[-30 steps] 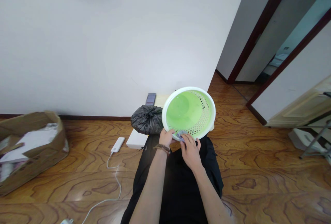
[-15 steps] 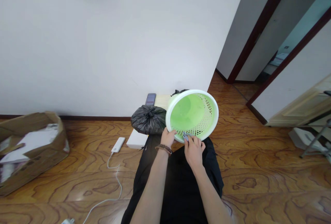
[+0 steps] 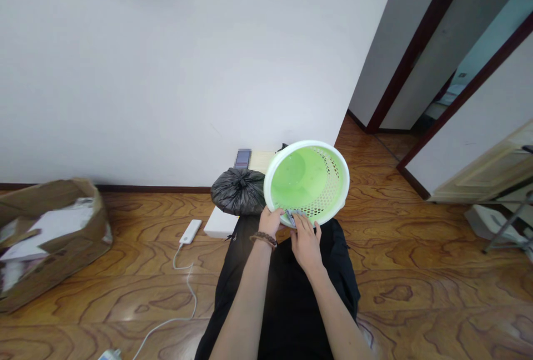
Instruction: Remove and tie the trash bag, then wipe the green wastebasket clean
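Holding basket (image 3: 300,180) tilted over lap (image 3: 287,299), R of black bag (image 3: 238,192); gripping near rim w/ L hand (image 3: 270,221), pinching cloth (image 3: 290,216) at same edge w/ R hand (image 3: 307,244). Risk: tipping basket or bumping bag, prob. from pressing too hard vs. 1-handed hold.

1. Crumpled grey-blue cloth (image 3: 289,215) is partly covered by the right hand (image 3: 306,243).
2. Small black object (image 3: 283,147) is partly hidden behind the white-rimmed green plastic basket (image 3: 308,180).
3. Dark-blue rectangular item (image 3: 242,158) is blurred by pixelation.
4. Brown cardboard box (image 3: 75,257) is cut off by the left edge.
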Motion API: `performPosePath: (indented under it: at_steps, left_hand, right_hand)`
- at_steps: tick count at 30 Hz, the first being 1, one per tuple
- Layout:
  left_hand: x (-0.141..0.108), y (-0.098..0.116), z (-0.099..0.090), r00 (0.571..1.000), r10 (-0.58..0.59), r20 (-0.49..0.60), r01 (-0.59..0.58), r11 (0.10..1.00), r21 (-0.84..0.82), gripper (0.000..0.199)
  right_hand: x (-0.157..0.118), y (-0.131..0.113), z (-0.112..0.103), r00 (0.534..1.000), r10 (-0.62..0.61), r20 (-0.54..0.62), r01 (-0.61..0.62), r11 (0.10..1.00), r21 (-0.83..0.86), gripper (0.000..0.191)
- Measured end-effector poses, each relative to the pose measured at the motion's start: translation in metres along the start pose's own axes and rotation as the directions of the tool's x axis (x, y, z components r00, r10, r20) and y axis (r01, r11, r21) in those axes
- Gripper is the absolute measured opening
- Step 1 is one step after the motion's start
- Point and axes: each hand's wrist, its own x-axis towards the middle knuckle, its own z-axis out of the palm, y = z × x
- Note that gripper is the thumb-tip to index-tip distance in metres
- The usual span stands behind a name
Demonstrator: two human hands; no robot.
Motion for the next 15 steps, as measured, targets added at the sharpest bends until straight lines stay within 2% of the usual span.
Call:
performPosePath:
  at_steps: [7, 15]
  left_hand:
    - [0.004, -0.004, 0.000, 0.997, 0.036, 0.062, -0.039, 0.998, 0.052, 0.027]
    - [0.003, -0.003, -0.001, 0.994, 0.047, 0.095, -0.056, 0.994, 0.092, 0.028]
  right_hand:
    - [0.002, 0.011, 0.010, 0.996, 0.031, -0.082, -0.031, 1.000, 0.003, 0.042]
    - [0.002, 0.013, 0.009, 0.997, 0.039, -0.064, -0.035, 0.998, 0.056, 0.041]
